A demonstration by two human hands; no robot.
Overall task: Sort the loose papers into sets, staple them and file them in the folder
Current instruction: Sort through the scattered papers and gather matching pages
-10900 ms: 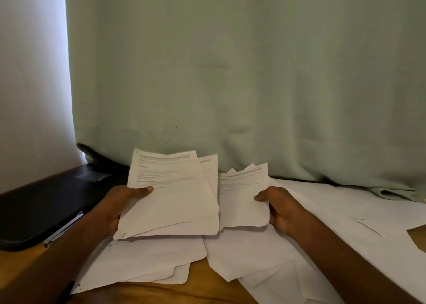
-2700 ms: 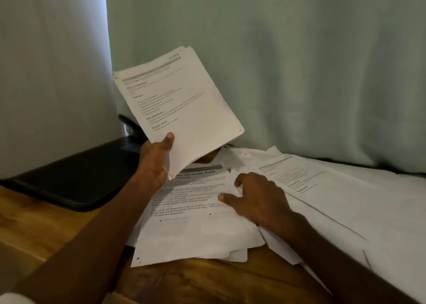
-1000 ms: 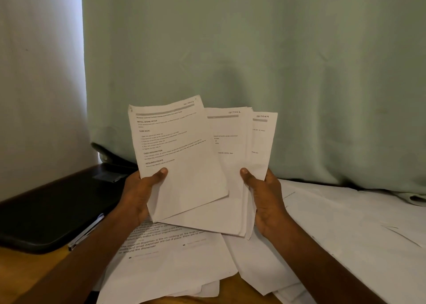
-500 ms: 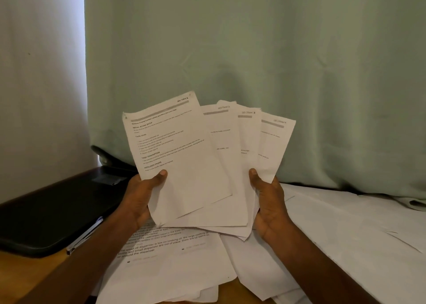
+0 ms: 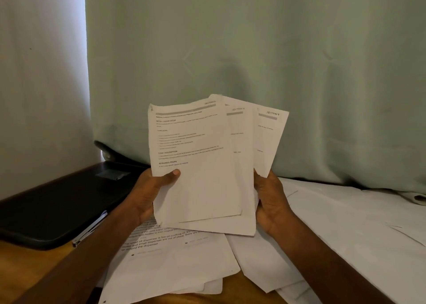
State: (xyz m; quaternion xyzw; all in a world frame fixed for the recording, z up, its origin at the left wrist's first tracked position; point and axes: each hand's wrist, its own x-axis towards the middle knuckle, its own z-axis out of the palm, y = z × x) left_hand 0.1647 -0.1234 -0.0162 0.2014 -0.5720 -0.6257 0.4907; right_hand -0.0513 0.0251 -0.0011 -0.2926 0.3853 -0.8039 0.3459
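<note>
Head view: left hand [image 5: 149, 195] and right hand [image 5: 268, 200] both grip the fanned papers [image 5: 207, 165] between them, above the loose sheets [image 5: 175, 264]. Best to square the edges, checking section headings, before stapling.

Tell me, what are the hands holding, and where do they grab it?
Both hands hold a fan of printed papers. The left hand pinches its lower left edge, thumb on front; the right hand grips its lower right edge.

One head-worn camera looks forward and down, close over the near table [image 5: 27, 264], facing the far curtain [image 5: 253, 50].
</note>
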